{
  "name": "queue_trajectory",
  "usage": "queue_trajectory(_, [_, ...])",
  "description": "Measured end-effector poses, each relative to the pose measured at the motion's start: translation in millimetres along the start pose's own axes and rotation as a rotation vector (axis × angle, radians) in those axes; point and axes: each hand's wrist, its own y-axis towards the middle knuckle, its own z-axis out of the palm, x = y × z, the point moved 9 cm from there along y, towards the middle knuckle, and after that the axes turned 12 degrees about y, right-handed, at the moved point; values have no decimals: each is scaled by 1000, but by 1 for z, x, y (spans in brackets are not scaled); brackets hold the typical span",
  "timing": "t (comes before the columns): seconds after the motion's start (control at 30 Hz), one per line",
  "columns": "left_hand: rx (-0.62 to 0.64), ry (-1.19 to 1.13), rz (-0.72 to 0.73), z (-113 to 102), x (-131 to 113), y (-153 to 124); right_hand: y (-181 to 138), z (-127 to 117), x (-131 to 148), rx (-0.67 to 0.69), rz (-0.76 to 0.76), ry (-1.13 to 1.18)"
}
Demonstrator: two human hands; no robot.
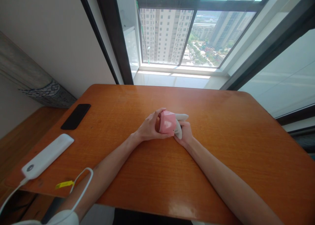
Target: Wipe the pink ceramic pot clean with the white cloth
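A glossy pink object [168,122] with rounded edges is held up over the middle of the wooden table [137,172]. My left hand [149,126] grips it from the left, with the thumb side and fingers bent around its top and bottom. Pale grey, rounded, ear-like pieces [178,129] stick out from its right side; I cannot tell whether they are joined to it. Against these pieces my right hand [185,133] is closed, its fingers partly hidden behind them. What kind of object this is does not show clearly.
A black phone [75,116] lies at the table's left edge. Nearer me is a long white device [48,156] with a white cable [83,182] and a yellow tag [64,184]. Beyond the table's far edge stands a window [177,37]; a curtain [36,74] hangs at left.
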Motion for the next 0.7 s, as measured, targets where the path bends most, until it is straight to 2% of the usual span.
queue_trajectory(0.7, [90,11,-43,4,8,1,-16,5,11,-2,-167,-149])
